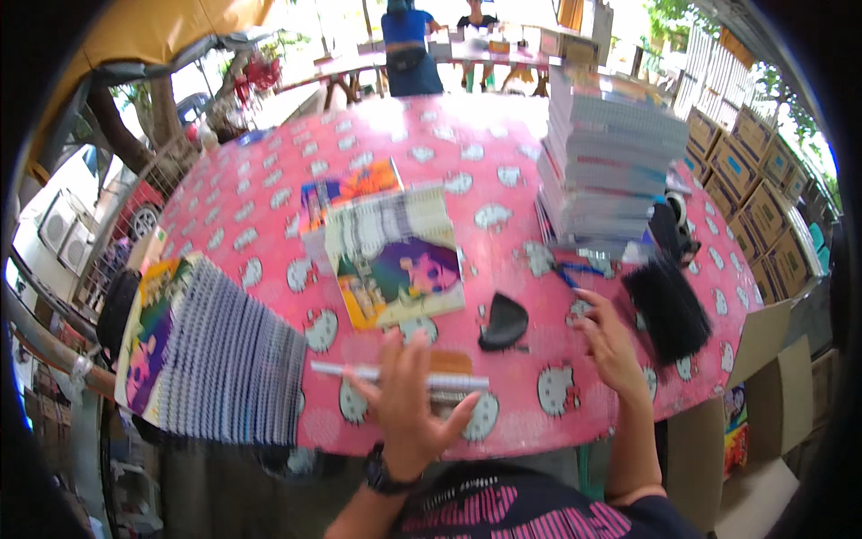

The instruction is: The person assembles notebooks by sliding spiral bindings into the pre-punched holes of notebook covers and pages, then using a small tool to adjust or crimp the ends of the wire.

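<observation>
My left hand, fingers spread, is over a thin white rod or strip near the table's front edge; whether it touches the strip I cannot tell. Partly under it lies a flat brown piece. My right hand has its fingers apart and holds nothing visible; its index finger points at a blue pen, close to its tip. Between the hands sits a black, rounded wedge-shaped object. Beyond my left hand is a fanned stack of colourful booklets, with an orange-purple booklet behind it.
A long fanned row of booklets covers the left front. At the back right rises a tall booklet stack, with a black brush before it. An open carton and piled boxes stand right. People are at a far table.
</observation>
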A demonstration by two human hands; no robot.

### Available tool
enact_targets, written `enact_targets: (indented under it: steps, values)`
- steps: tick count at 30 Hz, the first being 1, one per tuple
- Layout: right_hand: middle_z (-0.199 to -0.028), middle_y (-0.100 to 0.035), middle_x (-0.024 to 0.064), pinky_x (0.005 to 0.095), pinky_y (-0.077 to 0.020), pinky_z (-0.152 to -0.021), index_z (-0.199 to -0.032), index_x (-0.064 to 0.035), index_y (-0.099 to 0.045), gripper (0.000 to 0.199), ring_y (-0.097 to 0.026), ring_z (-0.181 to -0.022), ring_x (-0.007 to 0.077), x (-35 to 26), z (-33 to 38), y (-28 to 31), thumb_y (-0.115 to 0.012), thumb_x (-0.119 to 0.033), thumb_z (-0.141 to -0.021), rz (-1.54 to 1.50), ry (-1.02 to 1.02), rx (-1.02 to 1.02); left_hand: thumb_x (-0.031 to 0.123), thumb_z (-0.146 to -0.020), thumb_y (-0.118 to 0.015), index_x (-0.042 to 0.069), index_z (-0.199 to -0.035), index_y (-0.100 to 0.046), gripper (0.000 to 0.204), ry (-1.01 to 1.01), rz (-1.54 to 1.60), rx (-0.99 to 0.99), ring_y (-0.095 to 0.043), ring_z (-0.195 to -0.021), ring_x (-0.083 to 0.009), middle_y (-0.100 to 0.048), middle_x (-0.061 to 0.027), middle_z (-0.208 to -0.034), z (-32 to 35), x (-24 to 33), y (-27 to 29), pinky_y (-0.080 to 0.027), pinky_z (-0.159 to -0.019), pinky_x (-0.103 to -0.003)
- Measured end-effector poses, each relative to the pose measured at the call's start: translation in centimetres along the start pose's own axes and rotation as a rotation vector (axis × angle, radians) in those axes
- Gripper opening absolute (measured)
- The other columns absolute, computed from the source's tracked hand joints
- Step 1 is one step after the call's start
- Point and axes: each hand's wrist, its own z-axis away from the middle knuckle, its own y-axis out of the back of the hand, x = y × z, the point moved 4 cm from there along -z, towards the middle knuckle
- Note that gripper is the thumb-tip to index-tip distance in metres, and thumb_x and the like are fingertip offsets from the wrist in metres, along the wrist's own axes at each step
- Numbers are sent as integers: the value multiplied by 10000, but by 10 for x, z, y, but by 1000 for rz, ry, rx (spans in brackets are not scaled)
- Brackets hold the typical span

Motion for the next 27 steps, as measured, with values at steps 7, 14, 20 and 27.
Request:
enact_targets:
  steps: [7, 14, 20, 27]
  values:
    - [-819, -572, 74, 270, -454, -656, -1121, -25, -603, 245, -545, -727, 139, -38, 21, -52, -596, -73, -882, -67, 305, -368, 517, -693, -721, 145, -1119, -637, 572, -20, -139, -147, -523, -1121, -212, -602, -10, -1043, -8, 19, -23, 24, -1033, -691]
    - [-806, -578, 66, 274, -451, -638, -1036, -32, -652, 197, -555, -700, 143, -43, 17, -54, -654, -89, -848, -14, 306, -331, 406, -717, -687, 174, -1117, -635, 465, -67, -169, -60, -517, -1134, -187, -609, 35, -1026, -3, 22, -35, 29, -996, -741]
    - [-779, -595, 102, 285, -464, -634, -993, -34, -658, 153, -586, -685, 159, -37, 18, -57, -632, -121, -870, -12, 465, -391, 338, -733, -657, 162, -1133, -623, 438, -81, -114, -105, -510, -1157, -185, -604, 28, -1041, -3, 26, -44, 71, -1010, -729]
    - [-733, -580, 107, 313, -463, -608, -1237, -67, -519, 363, -594, -672, 173, -56, 12, -58, -608, -121, -888, -134, 303, -520, 242, -784, -687, 127, -1054, -646, 296, -245, 147, -247, -599, -936, -174, -621, -10, -960, -12, 27, -8, -193, -1045, -559]
